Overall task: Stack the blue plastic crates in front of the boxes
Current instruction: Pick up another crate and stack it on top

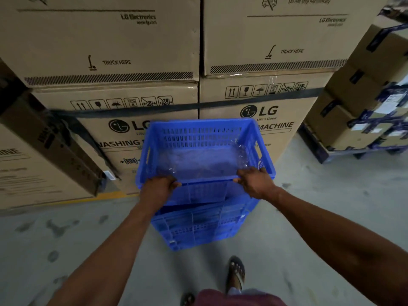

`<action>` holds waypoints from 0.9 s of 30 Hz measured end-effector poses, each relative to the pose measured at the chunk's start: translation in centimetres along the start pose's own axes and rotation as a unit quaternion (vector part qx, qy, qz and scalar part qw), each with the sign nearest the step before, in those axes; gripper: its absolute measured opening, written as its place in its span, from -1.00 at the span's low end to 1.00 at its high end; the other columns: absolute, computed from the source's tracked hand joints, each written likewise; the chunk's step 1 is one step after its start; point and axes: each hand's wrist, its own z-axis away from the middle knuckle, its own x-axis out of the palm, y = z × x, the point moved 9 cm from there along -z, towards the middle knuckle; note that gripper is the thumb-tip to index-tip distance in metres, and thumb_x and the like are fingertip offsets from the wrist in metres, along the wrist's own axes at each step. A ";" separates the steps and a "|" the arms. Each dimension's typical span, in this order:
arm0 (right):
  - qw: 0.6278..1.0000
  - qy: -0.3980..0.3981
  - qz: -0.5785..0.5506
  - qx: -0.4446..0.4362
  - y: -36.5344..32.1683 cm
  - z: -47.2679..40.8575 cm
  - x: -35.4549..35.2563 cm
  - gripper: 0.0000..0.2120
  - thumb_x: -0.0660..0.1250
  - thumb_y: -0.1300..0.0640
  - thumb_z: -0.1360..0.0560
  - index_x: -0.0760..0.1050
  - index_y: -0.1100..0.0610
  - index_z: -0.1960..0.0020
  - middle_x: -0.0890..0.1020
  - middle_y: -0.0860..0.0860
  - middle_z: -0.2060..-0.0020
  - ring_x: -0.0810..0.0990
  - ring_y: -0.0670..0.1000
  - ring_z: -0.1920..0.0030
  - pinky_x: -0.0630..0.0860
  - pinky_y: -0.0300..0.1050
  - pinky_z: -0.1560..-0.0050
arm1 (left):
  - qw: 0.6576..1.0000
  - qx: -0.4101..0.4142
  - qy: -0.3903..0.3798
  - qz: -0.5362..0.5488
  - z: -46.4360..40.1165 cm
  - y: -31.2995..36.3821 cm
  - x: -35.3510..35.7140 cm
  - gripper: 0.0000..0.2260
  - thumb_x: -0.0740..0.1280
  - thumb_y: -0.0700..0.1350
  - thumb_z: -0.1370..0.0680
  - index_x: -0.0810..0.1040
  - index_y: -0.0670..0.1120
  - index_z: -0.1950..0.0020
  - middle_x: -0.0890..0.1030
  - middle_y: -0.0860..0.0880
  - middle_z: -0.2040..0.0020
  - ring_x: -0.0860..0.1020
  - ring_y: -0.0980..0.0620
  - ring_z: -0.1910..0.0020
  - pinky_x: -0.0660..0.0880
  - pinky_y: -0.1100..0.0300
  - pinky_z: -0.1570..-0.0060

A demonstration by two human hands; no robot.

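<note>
A blue slotted plastic crate point(199, 138) sits on top of another blue crate point(198, 228) on the concrete floor, right in front of tall LG washing-machine cartons point(276, 120). The top crate holds a sheet of clear plastic film at its bottom. My left hand point(160, 187) grips the near rim of the top crate at its left corner. My right hand point(254, 181) grips the same rim at the right corner. The top crate looks slightly skewed over the lower one.
Stacked cartons point(106, 40) form a wall straight ahead. A dark flat box point(55, 138) leans at the left. Taped parcels point(364, 102) on a pallet stand at the right. My sandalled foot point(235, 272) is just behind the crates, on bare concrete floor.
</note>
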 end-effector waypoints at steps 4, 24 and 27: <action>0.998 -0.044 0.016 -0.034 2.4 -1.0 -0.7 -0.56 0.03 -0.30 -0.62 0.44 -0.03 -0.24 0.57 -0.01 -0.25 0.53 0.14 -0.27 0.37 0.13 -0.21 | 0.999 -0.031 -0.011 -0.023 3.3 4.0 2.1 -0.45 -0.01 0.32 -0.58 0.60 -0.02 0.16 0.64 -0.11 0.30 0.62 -0.17 0.37 0.51 0.06 0.39; 0.998 -0.039 -0.012 -0.056 -2.3 -0.9 0.7 -0.57 -0.03 -0.31 -0.62 0.40 -0.01 -0.12 0.61 0.06 -0.07 0.54 0.15 -0.18 0.42 0.19 -0.14 | 0.999 -0.039 0.013 0.032 3.5 -1.9 -1.3 -0.52 0.14 0.32 -0.55 0.68 0.01 -0.04 0.71 -0.02 0.12 0.66 -0.14 0.14 0.56 0.05 0.19; 0.998 -0.033 -0.014 -0.056 -0.2 0.2 1.0 -0.27 -0.29 -0.49 -0.47 0.41 -0.05 -0.17 0.61 -0.01 -0.11 0.54 0.10 -0.22 0.43 0.14 -0.14 | 1.000 -0.025 -0.011 -0.002 3.9 1.0 -0.9 -0.63 0.23 0.28 -0.55 0.65 0.02 0.03 0.67 0.00 0.15 0.65 -0.12 0.21 0.55 0.05 0.26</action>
